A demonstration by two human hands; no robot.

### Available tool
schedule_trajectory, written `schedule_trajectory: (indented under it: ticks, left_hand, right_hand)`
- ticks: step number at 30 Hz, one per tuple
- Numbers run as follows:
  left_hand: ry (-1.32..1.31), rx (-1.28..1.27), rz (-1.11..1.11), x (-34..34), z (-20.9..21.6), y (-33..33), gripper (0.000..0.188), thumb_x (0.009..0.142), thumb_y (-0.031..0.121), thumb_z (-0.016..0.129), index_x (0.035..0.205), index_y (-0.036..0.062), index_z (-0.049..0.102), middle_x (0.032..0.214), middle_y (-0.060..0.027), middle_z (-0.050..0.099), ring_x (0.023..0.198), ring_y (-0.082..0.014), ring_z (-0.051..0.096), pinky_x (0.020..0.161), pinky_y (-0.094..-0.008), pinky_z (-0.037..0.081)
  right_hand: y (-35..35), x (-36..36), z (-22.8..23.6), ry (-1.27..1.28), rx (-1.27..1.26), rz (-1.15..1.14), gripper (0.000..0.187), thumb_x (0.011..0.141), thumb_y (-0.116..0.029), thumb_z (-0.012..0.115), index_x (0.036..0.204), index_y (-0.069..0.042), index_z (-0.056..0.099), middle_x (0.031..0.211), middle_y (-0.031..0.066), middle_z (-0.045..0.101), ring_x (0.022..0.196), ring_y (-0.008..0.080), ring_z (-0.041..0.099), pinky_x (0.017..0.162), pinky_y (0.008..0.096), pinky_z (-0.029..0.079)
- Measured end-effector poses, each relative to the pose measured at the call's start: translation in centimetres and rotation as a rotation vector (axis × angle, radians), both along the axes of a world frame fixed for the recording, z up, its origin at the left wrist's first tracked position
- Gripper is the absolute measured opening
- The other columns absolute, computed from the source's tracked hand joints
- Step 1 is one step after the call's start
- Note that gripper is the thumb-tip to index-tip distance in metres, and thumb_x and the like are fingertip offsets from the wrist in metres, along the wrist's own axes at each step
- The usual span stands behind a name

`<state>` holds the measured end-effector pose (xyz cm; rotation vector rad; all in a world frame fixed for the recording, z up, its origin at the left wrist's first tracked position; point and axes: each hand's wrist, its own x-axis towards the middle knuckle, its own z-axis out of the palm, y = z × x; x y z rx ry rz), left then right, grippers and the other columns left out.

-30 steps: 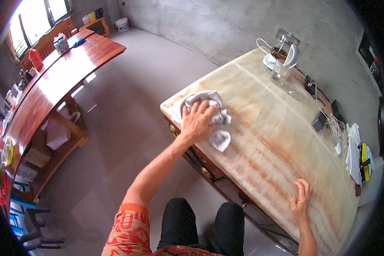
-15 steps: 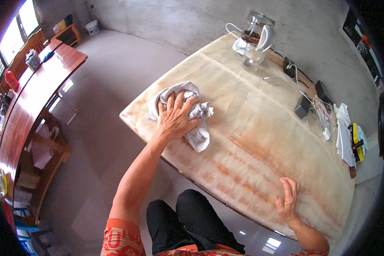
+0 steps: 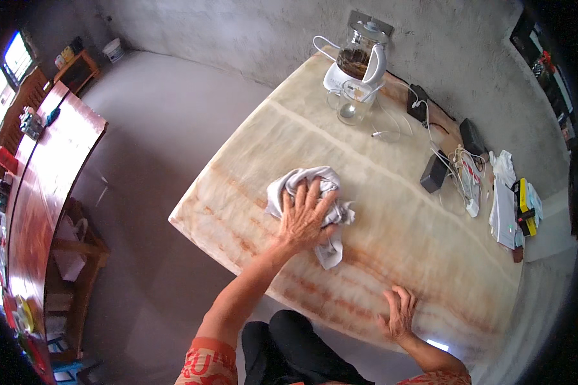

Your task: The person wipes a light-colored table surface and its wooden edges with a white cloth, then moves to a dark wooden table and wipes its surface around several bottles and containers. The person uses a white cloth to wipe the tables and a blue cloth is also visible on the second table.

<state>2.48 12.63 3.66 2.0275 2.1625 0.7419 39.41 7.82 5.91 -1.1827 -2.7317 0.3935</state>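
On the veined tabletop (image 3: 250, 167), we are pressing a crumpled white cloth (image 3: 340, 215), its tail pointing to 5 o'clock.
The near edge is passing the cloth at 7 o'clock, a corner is lying at 9, and bare surface is stretching from 10 to 12; the cloth's long axis is running 11 to 5. The glass kettle (image 3: 353, 64) is standing past 12 on the far side. Our left hand (image 3: 307, 218) is bearing down on the cloth, fingers spread; our right hand (image 3: 399, 314) is resting loosely bent, unclenched, near the edge at 5. A black adapter (image 3: 433, 171) is lying towards 2.
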Motion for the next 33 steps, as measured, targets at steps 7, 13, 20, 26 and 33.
schedule_trajectory:
  ticks: [7,13,20,26,33]
  left_hand:
    - [-0.244,0.043,0.201,-2.1,3.3,-4.0,0.084,0.079,0.055,0.068,0.145,0.0139,0.037,0.145,-0.0185,0.036,0.131,-0.0379,0.036,0.106,-0.0515,0.028]
    - [0.055,-0.13,0.677,-13.2,-1.9,-10.0,0.07,0.092,0.043,0.056,0.149,0.0121,0.03,0.152,-0.0219,0.026,0.143,-0.04,0.019,0.115,-0.0539,0.014]
    - [0.045,-0.257,0.76,-12.4,-0.7,-8.6,0.068,0.091,0.053,0.051,0.149,0.0231,0.034,0.154,-0.0218,0.022,0.144,-0.0411,0.016,0.115,-0.058,0.013]
    - [0.022,-0.228,0.773,-12.6,-0.4,-9.0,0.068,0.087,0.053,0.057,0.147,0.0232,0.039,0.153,-0.0203,0.025,0.144,-0.0399,0.018,0.115,-0.0581,0.014]
    - [0.018,-0.286,0.781,-12.4,-0.1,-8.7,0.069,0.086,0.052,0.059,0.146,0.0238,0.04,0.155,-0.0178,0.022,0.144,-0.0382,0.018,0.114,-0.0576,0.013]
  right_hand:
    - [0.3,-0.1,0.1,0.005,-0.001,-0.028,0.065,0.082,-0.05,0.058,0.128,-0.005,0.051,0.132,0.0187,0.039,0.118,0.04,0.038,0.099,0.0575,0.029]
    - [6.7,-15.0,2.8,0.294,0.129,0.012,0.083,0.07,-0.045,0.075,0.14,-0.012,0.045,0.146,0.0231,0.028,0.135,0.0497,0.023,0.106,0.0616,0.023]
    - [10.2,-27.2,-0.6,0.002,0.101,-0.054,0.071,0.074,-0.038,0.073,0.139,-0.027,0.048,0.15,0.018,0.03,0.138,0.0458,0.024,0.106,0.0692,0.02]
    - [14.0,-33.1,-1.2,0.101,0.2,0.098,0.052,0.082,-0.024,0.067,0.131,-0.014,0.052,0.153,0.0121,0.031,0.139,0.0347,0.031,0.106,0.0561,0.03]
    - [23.4,-39.4,-2.1,0.096,0.317,0.014,0.043,0.085,-0.019,0.063,0.127,-0.019,0.054,0.14,0.0134,0.042,0.12,0.0323,0.045,0.086,0.0473,0.04]
